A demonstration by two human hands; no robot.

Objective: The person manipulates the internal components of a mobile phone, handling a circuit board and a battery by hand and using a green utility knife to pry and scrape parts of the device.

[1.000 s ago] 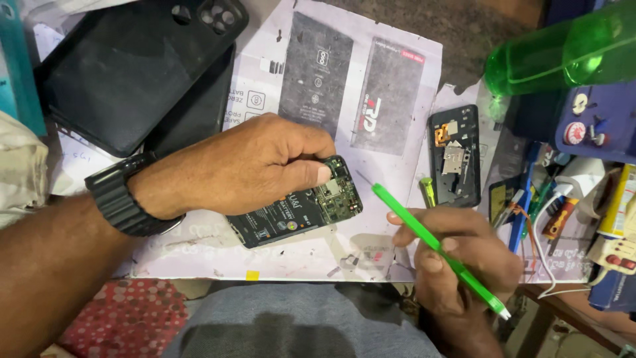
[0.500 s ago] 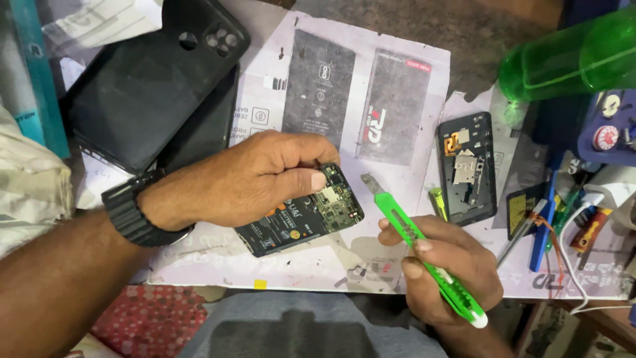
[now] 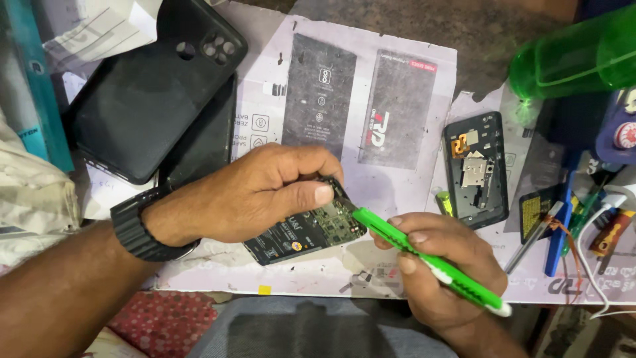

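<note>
Head view: left hand (image 3: 265, 192) clamps the opened phone (image 3: 308, 229) down on the white mat (image 3: 411, 172), fingers curled over its far edge, thumb along its top. Right hand (image 3: 437, 265) grips a green tool (image 3: 430, 262) pen-style, tip touching the board's right corner. Another phone shell (image 3: 477, 169) lies right.

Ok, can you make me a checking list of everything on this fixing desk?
Surface: white printed sheet covers a dark desk.
Job's things: opened phone with bare circuit board; green tool, tip at the board's edge.
Clutter: black phone case, second opened phone, green bottle, screwdrivers.
Grippers: left hand pins the phone; right hand grips the tool.
Cables: white cable at the right.
Surroundings: black wristwatch, red patterned cloth below.
</note>
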